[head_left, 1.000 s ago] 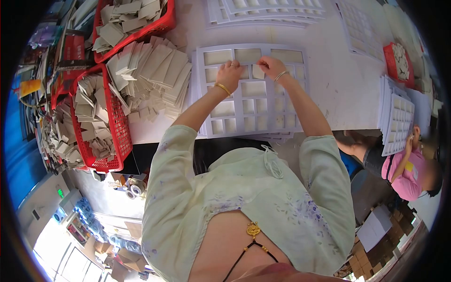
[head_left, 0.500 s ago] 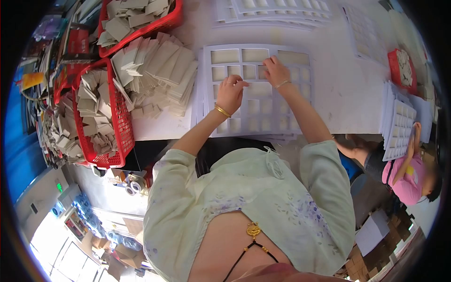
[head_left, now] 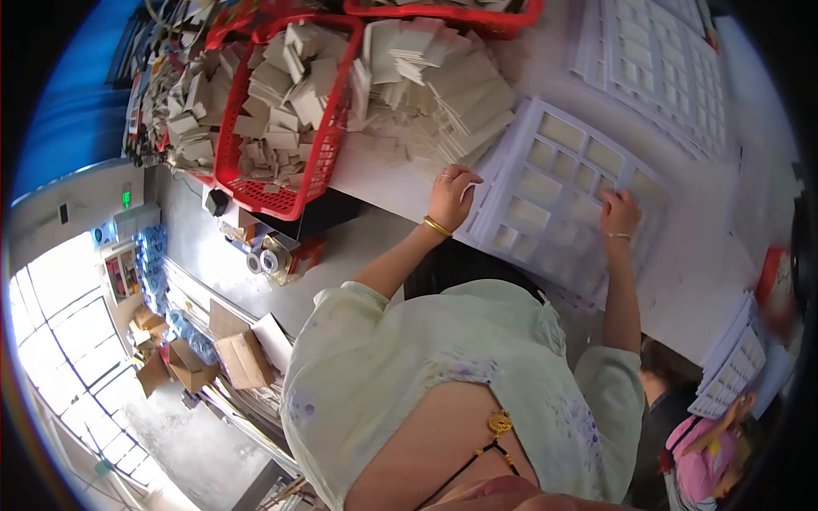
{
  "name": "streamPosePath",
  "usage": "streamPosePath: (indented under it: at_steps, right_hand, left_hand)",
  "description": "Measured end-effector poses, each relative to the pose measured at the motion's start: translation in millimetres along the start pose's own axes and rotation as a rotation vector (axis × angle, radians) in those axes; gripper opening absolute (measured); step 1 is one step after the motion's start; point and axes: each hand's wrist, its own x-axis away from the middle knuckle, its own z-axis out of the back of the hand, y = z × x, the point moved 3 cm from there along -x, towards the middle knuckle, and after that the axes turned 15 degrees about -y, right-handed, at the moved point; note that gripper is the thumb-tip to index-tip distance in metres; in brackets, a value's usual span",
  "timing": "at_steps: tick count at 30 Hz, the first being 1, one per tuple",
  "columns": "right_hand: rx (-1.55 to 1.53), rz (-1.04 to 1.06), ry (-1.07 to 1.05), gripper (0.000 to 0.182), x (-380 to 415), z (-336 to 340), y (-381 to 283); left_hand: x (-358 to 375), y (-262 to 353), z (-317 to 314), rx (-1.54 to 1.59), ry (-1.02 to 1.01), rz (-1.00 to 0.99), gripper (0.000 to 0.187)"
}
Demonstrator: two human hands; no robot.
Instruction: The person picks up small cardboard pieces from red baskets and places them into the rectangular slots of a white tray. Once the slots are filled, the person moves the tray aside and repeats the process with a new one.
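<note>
My left hand (head_left: 453, 200), a gold bangle at its wrist, is beside the left edge of a white multi-window frame panel (head_left: 545, 200), close to a pile of grey-white cardboard pieces (head_left: 460, 94). Its fingers are curled together, and whatever may be in them is hidden. My right hand (head_left: 619, 213) lies over the panel's right part, fingers bent but apart, fingertips touching its bars and nothing visible in them. The panel has rectangular openings of different sizes, rests on more white sheets, and is tilted in view.
Red plastic baskets (head_left: 328, 136) full of cardboard pieces stand to the left and at the back. More white frame panels (head_left: 656, 68) are stacked at the back right. A person in a pink top (head_left: 703, 460) is at the right, by another panel stack (head_left: 728, 366).
The view has turned left, so the table now appears slanted. My left hand has left the panel's openings for its left edge near the pile; my right hand stays over the panel.
</note>
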Motion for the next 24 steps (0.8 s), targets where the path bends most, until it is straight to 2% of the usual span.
streamPosePath:
  at_steps: [1,4,6,8,10,13,14,16,19,22,24]
  right_hand:
    - [0.034,-0.033,-0.032,0.025,1,4,-5]
    - [-0.034,-0.008,0.139,0.026,-3,4,-1]
    - [0.085,-0.135,0.074,0.024,-4,-5,0]
    - [-0.004,-0.071,0.071,0.023,-5,-39,19]
    - [0.149,-0.211,-0.059,0.018,-4,-12,-6]
    - [0.151,-0.225,-0.116,0.023,-7,-5,-9]
    - [0.151,-0.245,-0.065,0.026,-8,-4,-12]
    - [0.152,-0.291,0.039,0.032,-9,2,-20]
    - [0.002,-0.175,0.299,0.039,-2,2,-40]
    - [-0.351,-0.086,0.249,0.038,5,1,-79]
    - [-0.406,-0.058,0.267,0.037,7,0,-99]
  left_hand:
    - [3,-7,11,-0.014,0.000,0.020,0.018]
    - [7,-18,49,-0.036,0.058,0.045,0.019]
    - [9,-24,75,-0.060,0.098,0.053,0.018]
    - [14,-32,102,-0.074,0.141,0.046,0.018]
    - [16,-44,128,-0.072,0.189,0.016,0.017]
    - [19,-58,180,-0.137,0.290,-0.034,0.017]
    - [19,-67,200,-0.188,0.317,-0.088,0.015]
    - [24,-83,237,-0.146,0.396,0.046,0.011]
    - [27,-140,282,-0.143,0.501,0.231,0.011]
    - [20,-199,299,0.022,0.405,0.459,0.025]
    - [12,-227,294,0.061,0.356,0.562,0.037]
